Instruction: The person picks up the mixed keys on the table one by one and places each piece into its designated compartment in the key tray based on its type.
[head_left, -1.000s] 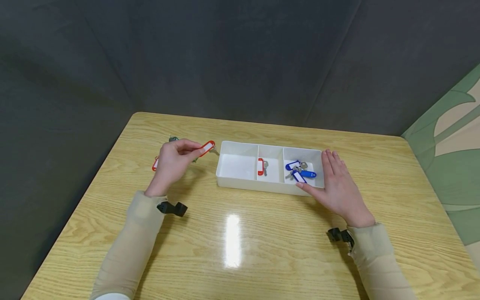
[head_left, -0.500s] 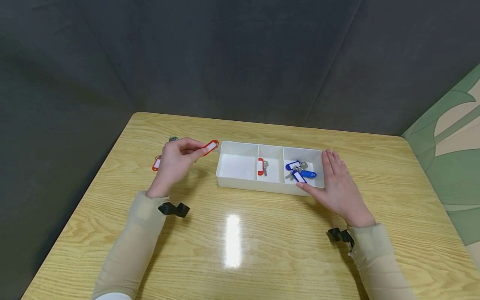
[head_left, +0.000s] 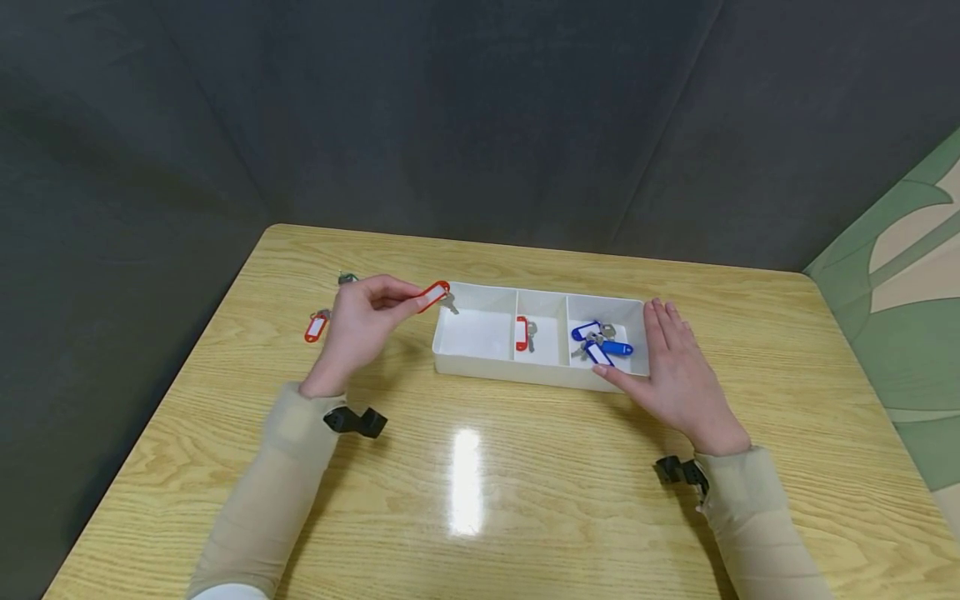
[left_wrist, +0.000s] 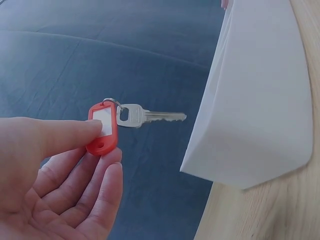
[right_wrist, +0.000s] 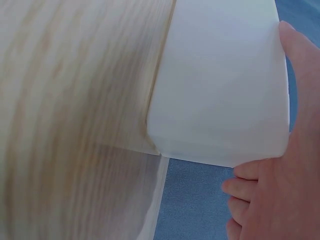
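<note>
My left hand [head_left: 367, 321] pinches a red key tag [head_left: 434, 296] between thumb and fingers. A silver key [left_wrist: 150, 116] hangs from its ring, in the left wrist view pointing towards the white divided box [head_left: 480, 368]. In the head view that key overlaps the box's left rim. With straight fingers, my right hand [head_left: 678, 375] rests along the box's right end, its thumb at the front rim. The middle compartment holds one red key tag [head_left: 521, 333] with a key. Several blue key tags [head_left: 617, 348] with keys lie in the right one; the left one shows bare white floor.
Left of my left hand, another red key tag [head_left: 317, 327] lies on the wooden table [head_left: 420, 500]. A small dark-green item [head_left: 347, 277] shows just behind that hand, partly hidden. A dark curtain [head_left: 450, 125] stands behind the table's far edge.
My left hand has moved right with the red key tag, from beside the box to its left rim. The red tag left on the table shows more fully. The right hand has stayed put.
</note>
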